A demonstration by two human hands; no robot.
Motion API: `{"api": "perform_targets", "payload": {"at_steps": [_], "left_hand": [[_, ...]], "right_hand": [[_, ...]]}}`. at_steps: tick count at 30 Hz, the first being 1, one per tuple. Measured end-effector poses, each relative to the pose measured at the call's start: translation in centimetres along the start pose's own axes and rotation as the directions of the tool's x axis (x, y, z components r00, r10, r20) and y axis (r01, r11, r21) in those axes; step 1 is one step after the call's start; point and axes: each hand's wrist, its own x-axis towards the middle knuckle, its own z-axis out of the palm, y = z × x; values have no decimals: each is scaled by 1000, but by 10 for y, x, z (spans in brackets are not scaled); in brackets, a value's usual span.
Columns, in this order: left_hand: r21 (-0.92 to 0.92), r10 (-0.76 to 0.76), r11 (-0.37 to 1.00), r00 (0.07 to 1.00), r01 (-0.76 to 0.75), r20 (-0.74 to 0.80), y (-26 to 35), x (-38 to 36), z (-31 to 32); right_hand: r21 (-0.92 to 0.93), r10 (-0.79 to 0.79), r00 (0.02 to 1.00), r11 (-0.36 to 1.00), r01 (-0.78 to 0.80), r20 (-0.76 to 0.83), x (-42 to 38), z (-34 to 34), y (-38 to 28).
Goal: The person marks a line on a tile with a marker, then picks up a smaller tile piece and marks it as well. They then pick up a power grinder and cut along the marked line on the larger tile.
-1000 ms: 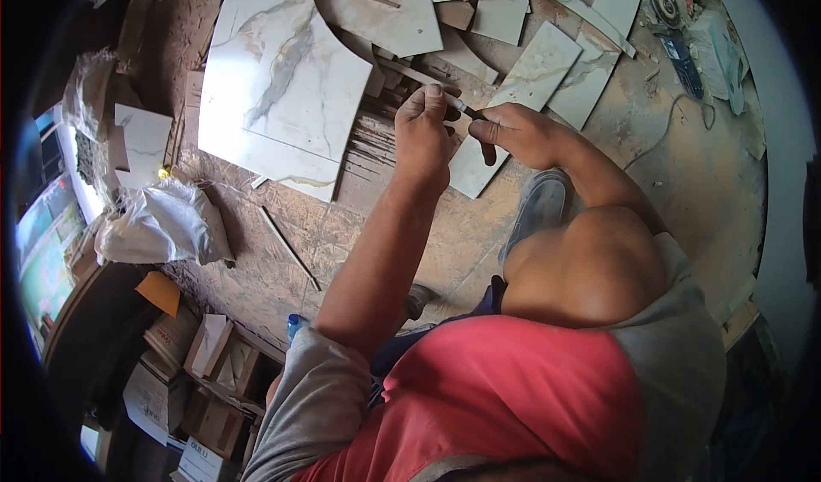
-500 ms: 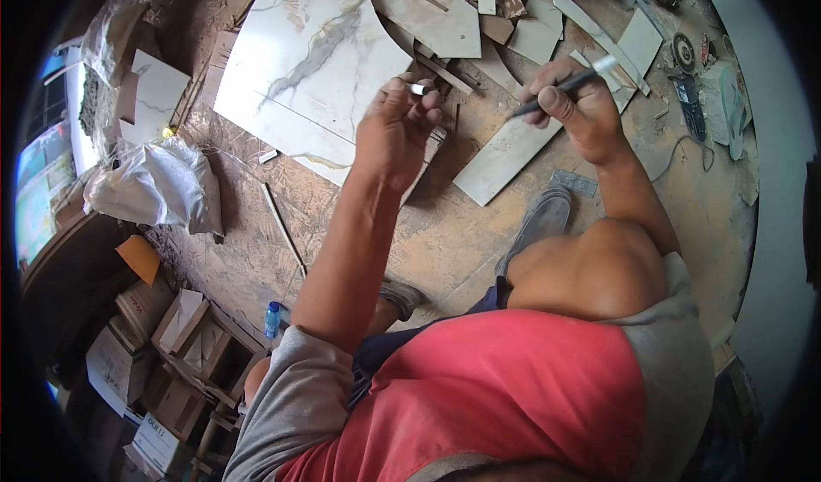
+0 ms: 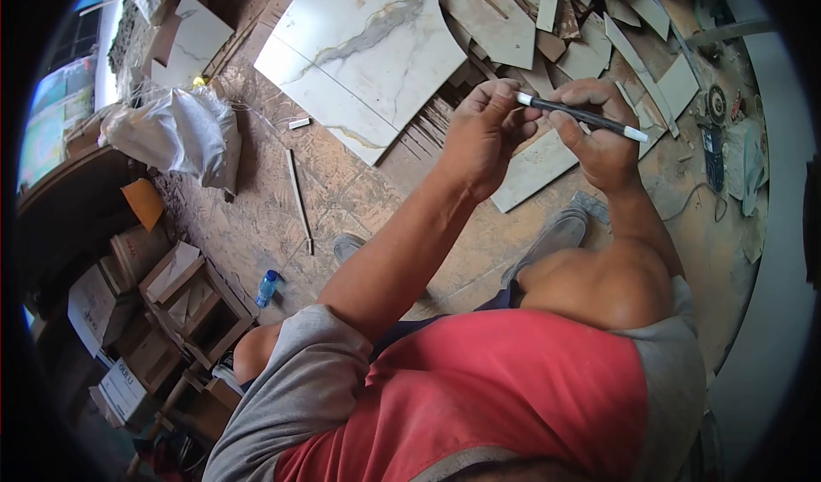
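Note:
A black marker pen [image 3: 575, 114] with white ends lies level between my two hands over the floor. My left hand [image 3: 481, 144] is closed at its left end, thumb and forefinger pinching the white cap [image 3: 524, 99]. The cap sits in line with the pen's barrel. My right hand [image 3: 605, 144] grips the barrel, with the pen's white tail end sticking out past the fingers. Beneath the hands is a narrow tile strip [image 3: 534, 174], and a large white marble-patterned tile [image 3: 368, 46] lies ahead to the left.
Broken tile pieces [image 3: 590, 54] are heaped at the far right, with an angle grinder [image 3: 712, 144] beside them. To the left are a white sack [image 3: 184, 136], a thin strip [image 3: 298, 200], a blue bottle [image 3: 268, 287] and cardboard boxes [image 3: 124, 390].
My hands have come together, with the cap now against the pen's end instead of apart from it. The pen has turned level, and the view has shifted.

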Motion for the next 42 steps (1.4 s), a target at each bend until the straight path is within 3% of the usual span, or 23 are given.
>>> {"api": "perform_targets", "payload": {"at_steps": [2, 7, 8, 11, 13, 15, 17, 19, 21, 23, 24, 26, 29, 34, 35, 37, 38, 40, 42], "left_hand": [[9, -20, 1000, 1000, 20, 15, -3, -1, 0], [-30, -29, 999, 998, 31, 46, -20, 4, -7], [-68, -34, 997, 995, 40, 96, -23, 5, -11], [22, -75, 997, 996, 74, 47, -24, 1, -14], [42, -98, 995, 994, 95, 51, -31, 2, -28], [64, -124, 991, 990, 121, 59, -39, 2, -38], [301, -157, 945, 984, 124, 86, -44, -2, -46], [390, -158, 911, 987, 134, 30, -48, -7, -55], [465, -252, 845, 964, 264, -89, -51, -9, -65], [471, -294, 830, 952, 300, -88, -51, -10, -79], [512, -308, 800, 946, 314, -99, -53, -11, -85], [559, -324, 760, 939, 331, -116, -56, -9, -97], [608, -301, 731, 946, 311, -122, -55, -3, -101], [633, -284, 728, 956, 265, -74, -48, -1, -90], [630, -275, 733, 959, 258, -73, -48, -1, -89], [626, -266, 738, 961, 251, -72, -48, -1, -89], [629, -265, 735, 961, 253, -76, -48, -1, -90], [641, -282, 721, 957, 262, -73, -47, -4, -90], [623, -274, 739, 959, 256, -68, -44, -6, -91]], "right_hand": [[5, -23, 999, 1000, 23, -38, -2, 2, 1], [-248, -192, 981, 950, 190, 16, -5, 2, -4], [-237, -200, 980, 951, 199, 18, -6, 3, -1], [-238, -187, 981, 952, 192, 47, -13, 6, 7], [-210, -120, 991, 969, 131, 61, -26, 7, 22], [35, 182, 983, 983, -182, -8, -42, 5, 41], [74, 243, 970, 967, -244, 22, -50, -3, 50], [185, 485, 874, 857, -481, 27, -55, -17, 59], [-70, 561, 827, 824, -562, -37, -69, -48, 84], [-260, 698, 701, 657, -708, -144, -80, -73, 94], [-276, 699, 704, 656, -702, -130, -89, -85, 99], [-522, 711, 635, 433, -734, -303, -104, -107, 114], [-692, 586, 724, 351, -631, -363, -132, -132, 130], [-636, 536, 587, 114, -763, -607, -163, -162, 151], [-636, 532, 587, 113, -763, -610, -170, -171, 158], [-510, 582, 474, 116, -853, -661, -183, -188, 172], [-507, 581, 472, 116, -854, -663, -186, -196, 178], [-472, 614, 380, 14, -882, -692, -195, -202, 182], [-475, 593, 393, 20, -880, -702, -207, -208, 189]]}}
